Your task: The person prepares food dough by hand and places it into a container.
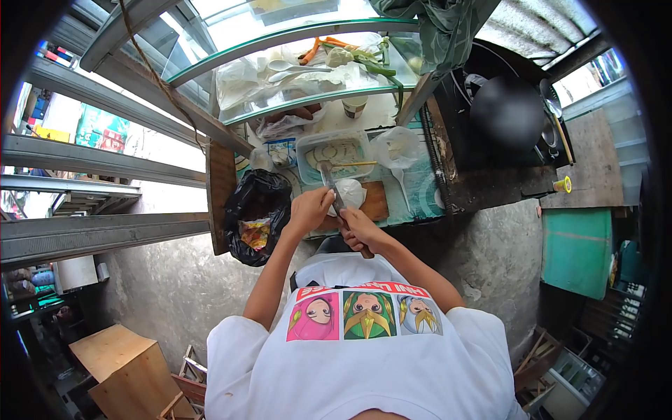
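Note:
My right hand (358, 229) is wrapped round the wooden handle of a knife (334, 196). The blade slants up and to the left, its tip over the near side of a clear plastic container (302, 168). My left hand (312, 208) is closed beside the blade, against or very near it. Whatever its fingers hold, if anything, is hidden. Pale food shows inside the container, and a thin wooden stick (353, 164) lies across it. Just right of the knife sit a white plastic bag (352, 190) and a wooden board (376, 203).
A black plastic bag (255, 199) with wrappers hangs at the left. Right of the container are a clear tub (402, 143) and a white spoon (402, 187). A glass shelf (315, 105) holds vegetables above. A stove area with a dark pan (507, 112) stands at the right.

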A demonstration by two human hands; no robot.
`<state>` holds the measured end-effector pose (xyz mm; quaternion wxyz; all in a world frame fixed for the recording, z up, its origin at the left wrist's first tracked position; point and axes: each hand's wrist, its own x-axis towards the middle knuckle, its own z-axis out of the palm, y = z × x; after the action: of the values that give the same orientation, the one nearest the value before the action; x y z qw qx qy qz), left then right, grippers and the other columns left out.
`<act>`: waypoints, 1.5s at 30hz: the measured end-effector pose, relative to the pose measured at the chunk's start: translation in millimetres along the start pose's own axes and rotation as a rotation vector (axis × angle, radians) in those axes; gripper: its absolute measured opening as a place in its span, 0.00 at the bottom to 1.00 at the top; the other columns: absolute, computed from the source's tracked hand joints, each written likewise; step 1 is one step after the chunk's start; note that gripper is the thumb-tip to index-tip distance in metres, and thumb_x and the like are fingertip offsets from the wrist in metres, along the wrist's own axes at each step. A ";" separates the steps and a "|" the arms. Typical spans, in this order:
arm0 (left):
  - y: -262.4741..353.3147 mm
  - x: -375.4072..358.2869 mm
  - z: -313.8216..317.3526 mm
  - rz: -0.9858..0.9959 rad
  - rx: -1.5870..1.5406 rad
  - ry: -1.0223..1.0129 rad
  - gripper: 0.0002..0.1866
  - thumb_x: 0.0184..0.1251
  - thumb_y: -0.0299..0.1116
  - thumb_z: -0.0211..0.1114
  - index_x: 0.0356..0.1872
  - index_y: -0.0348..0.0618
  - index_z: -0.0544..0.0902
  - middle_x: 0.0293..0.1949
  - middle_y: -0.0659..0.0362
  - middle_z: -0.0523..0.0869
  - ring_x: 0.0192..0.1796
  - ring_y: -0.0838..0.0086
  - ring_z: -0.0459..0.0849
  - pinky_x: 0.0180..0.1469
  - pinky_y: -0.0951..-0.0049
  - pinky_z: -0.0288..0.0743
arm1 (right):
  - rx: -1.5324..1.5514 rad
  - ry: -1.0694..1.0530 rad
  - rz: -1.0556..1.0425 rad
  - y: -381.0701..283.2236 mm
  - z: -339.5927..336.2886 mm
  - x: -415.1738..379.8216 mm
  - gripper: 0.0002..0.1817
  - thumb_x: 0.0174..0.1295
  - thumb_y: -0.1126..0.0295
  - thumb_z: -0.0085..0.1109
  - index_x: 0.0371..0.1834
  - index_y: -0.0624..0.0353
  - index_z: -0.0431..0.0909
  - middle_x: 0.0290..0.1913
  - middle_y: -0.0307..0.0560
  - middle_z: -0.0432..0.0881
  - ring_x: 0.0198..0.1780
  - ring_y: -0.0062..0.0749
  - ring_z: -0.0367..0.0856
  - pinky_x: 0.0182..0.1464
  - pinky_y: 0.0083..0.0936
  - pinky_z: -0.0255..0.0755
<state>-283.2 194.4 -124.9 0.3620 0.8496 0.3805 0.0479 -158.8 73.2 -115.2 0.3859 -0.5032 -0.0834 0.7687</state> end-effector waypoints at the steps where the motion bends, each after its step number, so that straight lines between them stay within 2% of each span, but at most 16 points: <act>1: -5.7 0.7 -0.5 0.016 -0.012 0.022 0.19 0.67 0.45 0.49 0.27 0.40 0.77 0.25 0.45 0.80 0.33 0.47 0.79 0.34 0.52 0.68 | -0.024 -0.010 -0.014 5.9 2.5 -2.3 0.13 0.71 0.55 0.36 0.31 0.49 0.60 0.17 0.31 0.56 0.13 0.13 0.50 0.12 0.14 0.45; 5: 2.3 1.2 -1.1 0.089 0.062 0.035 0.19 0.67 0.45 0.50 0.26 0.40 0.77 0.24 0.46 0.80 0.31 0.49 0.80 0.33 0.54 0.70 | -0.034 0.061 0.032 10.6 10.7 -11.4 0.13 0.71 0.54 0.37 0.31 0.48 0.60 0.17 0.31 0.56 0.13 0.13 0.50 0.12 0.14 0.45; 9: 10.6 1.4 -0.4 0.161 0.137 0.011 0.18 0.65 0.45 0.51 0.24 0.41 0.78 0.23 0.47 0.81 0.29 0.50 0.80 0.32 0.55 0.71 | 0.064 0.100 -0.019 -2.1 11.6 3.4 0.14 0.72 0.54 0.35 0.30 0.47 0.59 0.16 0.29 0.54 0.12 0.12 0.48 0.12 0.14 0.44; 12: 6.1 9.5 -9.2 0.120 0.224 0.041 0.17 0.65 0.44 0.53 0.25 0.42 0.78 0.24 0.48 0.81 0.31 0.52 0.81 0.32 0.56 0.70 | 0.003 -0.007 -0.018 7.4 9.3 -2.2 0.14 0.71 0.54 0.35 0.29 0.47 0.59 0.15 0.30 0.54 0.12 0.12 0.48 0.12 0.14 0.43; 15: 10.5 11.9 -11.7 0.075 0.286 0.030 0.17 0.64 0.44 0.53 0.25 0.42 0.78 0.23 0.49 0.81 0.31 0.53 0.81 0.32 0.56 0.70 | -0.055 -0.009 0.058 1.7 6.1 -23.0 0.14 0.71 0.55 0.36 0.29 0.47 0.59 0.15 0.30 0.54 0.12 0.12 0.48 0.12 0.14 0.43; 17: 11.9 10.4 1.0 0.169 0.242 0.066 0.18 0.63 0.45 0.53 0.24 0.41 0.78 0.23 0.49 0.81 0.30 0.53 0.81 0.31 0.56 0.70 | -0.063 -0.002 0.077 -6.1 -2.1 -11.5 0.13 0.71 0.56 0.35 0.29 0.47 0.59 0.15 0.30 0.54 0.12 0.12 0.48 0.11 0.14 0.44; 20: 20.2 12.0 5.6 0.178 0.240 0.140 0.18 0.62 0.44 0.54 0.22 0.40 0.79 0.22 0.48 0.81 0.28 0.54 0.81 0.31 0.56 0.72 | -0.041 -0.007 0.019 -17.1 -5.5 0.4 0.13 0.71 0.55 0.36 0.30 0.47 0.60 0.15 0.30 0.55 0.12 0.12 0.47 0.11 0.13 0.44; 21: 19.8 13.3 3.1 0.168 0.243 0.146 0.18 0.62 0.44 0.54 0.22 0.40 0.79 0.22 0.48 0.81 0.28 0.54 0.81 0.31 0.56 0.72 | -0.047 -0.015 0.023 -15.4 -8.7 -2.3 0.13 0.71 0.55 0.36 0.30 0.47 0.60 0.15 0.30 0.55 0.12 0.12 0.47 0.11 0.13 0.44; 23: 16.7 14.6 -4.0 0.012 0.230 0.076 0.18 0.64 0.45 0.52 0.25 0.41 0.79 0.24 0.48 0.81 0.32 0.52 0.81 0.33 0.55 0.70 | -0.105 -0.105 0.079 -9.8 -15.5 -11.6 0.14 0.71 0.55 0.36 0.30 0.48 0.60 0.15 0.30 0.54 0.12 0.12 0.47 0.11 0.14 0.44; 28: 35.4 9.9 12.0 -0.021 0.185 0.108 0.17 0.63 0.44 0.52 0.25 0.41 0.79 0.25 0.48 0.81 0.33 0.51 0.81 0.34 0.55 0.71 | -0.094 -0.124 0.108 -24.5 -27.7 -3.7 0.10 0.67 0.58 0.38 0.29 0.47 0.60 0.16 0.29 0.54 0.12 0.14 0.48 0.12 0.16 0.43; 31: 34.2 11.7 7.3 -0.047 0.221 0.180 0.18 0.62 0.44 0.53 0.24 0.40 0.80 0.24 0.47 0.81 0.31 0.52 0.81 0.34 0.55 0.72 | -0.128 -0.142 0.143 -33.3 -27.9 6.5 0.10 0.67 0.59 0.38 0.29 0.47 0.60 0.16 0.29 0.54 0.13 0.14 0.49 0.12 0.16 0.43; 32: 29.7 11.3 3.1 -0.100 0.193 0.220 0.18 0.62 0.44 0.52 0.24 0.40 0.80 0.24 0.47 0.81 0.31 0.52 0.81 0.34 0.56 0.72 | -0.128 -0.190 0.135 -31.3 -28.0 2.0 0.13 0.69 0.56 0.38 0.28 0.47 0.60 0.16 0.29 0.55 0.12 0.12 0.48 0.12 0.14 0.43; 34: 23.9 9.3 1.5 -0.217 0.146 0.252 0.19 0.63 0.45 0.51 0.24 0.40 0.79 0.23 0.48 0.80 0.31 0.51 0.81 0.33 0.55 0.71 | -0.155 -0.209 0.165 -25.0 -31.1 -11.6 0.13 0.69 0.56 0.38 0.28 0.47 0.60 0.16 0.29 0.55 0.13 0.12 0.48 0.12 0.14 0.43; 38: 32.0 3.6 22.3 -0.191 0.181 0.290 0.19 0.63 0.45 0.51 0.23 0.39 0.78 0.24 0.47 0.80 0.31 0.50 0.80 0.32 0.55 0.70 | -0.155 -0.224 0.174 -26.3 -35.2 -5.1 0.13 0.69 0.55 0.37 0.29 0.47 0.60 0.16 0.29 0.55 0.13 0.12 0.48 0.12 0.14 0.44; 42: 42.9 1.9 15.4 -0.219 0.112 0.266 0.20 0.64 0.45 0.51 0.23 0.38 0.77 0.23 0.47 0.79 0.32 0.49 0.79 0.32 0.56 0.69 | -0.111 -0.223 0.163 -32.5 -31.4 18.6 0.13 0.69 0.54 0.36 0.29 0.47 0.59 0.16 0.29 0.54 0.14 0.13 0.48 0.13 0.14 0.44; 45: 30.9 0.6 6.3 -0.256 0.099 0.277 0.19 0.63 0.44 0.51 0.23 0.38 0.78 0.24 0.46 0.80 0.32 0.49 0.79 0.33 0.56 0.70 | -0.179 -0.273 0.175 -27.5 -33.2 1.6 0.13 0.69 0.55 0.36 0.29 0.47 0.59 0.16 0.29 0.54 0.13 0.13 0.48 0.13 0.14 0.44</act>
<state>-261.6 177.2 -109.5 0.2672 0.7962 0.5337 0.0991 -117.3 84.5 -118.0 0.2563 -0.4318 -0.1592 0.8500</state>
